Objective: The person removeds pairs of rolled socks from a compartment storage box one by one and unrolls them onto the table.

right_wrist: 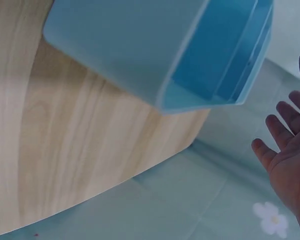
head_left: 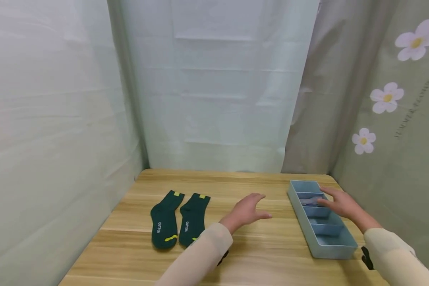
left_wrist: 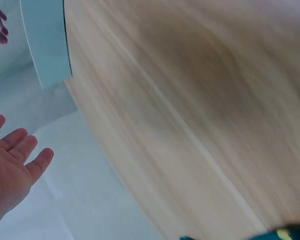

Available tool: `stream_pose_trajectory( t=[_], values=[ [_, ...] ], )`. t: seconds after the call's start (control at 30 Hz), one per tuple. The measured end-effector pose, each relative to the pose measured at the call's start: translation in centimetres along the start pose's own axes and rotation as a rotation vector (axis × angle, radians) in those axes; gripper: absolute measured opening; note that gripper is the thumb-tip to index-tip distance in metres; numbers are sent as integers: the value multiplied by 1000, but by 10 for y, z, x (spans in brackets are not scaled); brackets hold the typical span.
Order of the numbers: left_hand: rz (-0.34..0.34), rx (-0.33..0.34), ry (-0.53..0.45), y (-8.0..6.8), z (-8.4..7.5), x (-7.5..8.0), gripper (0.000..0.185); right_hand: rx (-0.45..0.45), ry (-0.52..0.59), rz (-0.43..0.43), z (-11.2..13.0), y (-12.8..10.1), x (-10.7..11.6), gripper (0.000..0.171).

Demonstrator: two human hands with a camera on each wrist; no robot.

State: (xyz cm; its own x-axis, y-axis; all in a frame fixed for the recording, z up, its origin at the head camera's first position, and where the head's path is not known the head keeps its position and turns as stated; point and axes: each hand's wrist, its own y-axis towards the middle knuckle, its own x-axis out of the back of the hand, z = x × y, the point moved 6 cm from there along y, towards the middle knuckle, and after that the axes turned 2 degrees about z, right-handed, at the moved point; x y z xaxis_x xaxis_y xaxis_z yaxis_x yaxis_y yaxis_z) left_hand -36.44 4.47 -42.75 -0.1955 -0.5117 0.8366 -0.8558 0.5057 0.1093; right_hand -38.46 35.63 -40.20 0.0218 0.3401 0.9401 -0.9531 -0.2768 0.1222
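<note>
Left hand (head_left: 248, 210) mid-frame, fingers spread, hovering over table (head_left: 257, 254), holding nothing. Right hand (head_left: 337, 203) right of frame, fingers extended, over blue divided tray (head_left: 334, 247); contact unclear.

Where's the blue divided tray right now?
In the head view the blue divided tray lies on the right side of the wooden table, near its right edge, under the right hand, far from the green socks.
</note>
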Motion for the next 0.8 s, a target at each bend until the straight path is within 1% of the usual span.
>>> stream_pose_trajectory(
  t=[0.2, 0.4, 0.53, 0.67, 0.8],
  values=[
    [4, -9, 2, 8, -24, -22, 75, -66, 26, 21, -18, 1, -4, 64],
    [17, -30, -5, 16, -52, -44, 75, -112, 54, 69, -25, 5, -5, 65],
    [14, -44, -39, 20, -69, -59, 75, -115, 63, 82, -27, 9, -8, 64],
    [9, -54, -65, 20, -83, -75, 74, -90, 64, 74, -25, 11, -11, 60],
    [32, -41, -35, 20, -93, -89, 73, -68, 49, 66, -22, 14, -14, 58]
  ],
)
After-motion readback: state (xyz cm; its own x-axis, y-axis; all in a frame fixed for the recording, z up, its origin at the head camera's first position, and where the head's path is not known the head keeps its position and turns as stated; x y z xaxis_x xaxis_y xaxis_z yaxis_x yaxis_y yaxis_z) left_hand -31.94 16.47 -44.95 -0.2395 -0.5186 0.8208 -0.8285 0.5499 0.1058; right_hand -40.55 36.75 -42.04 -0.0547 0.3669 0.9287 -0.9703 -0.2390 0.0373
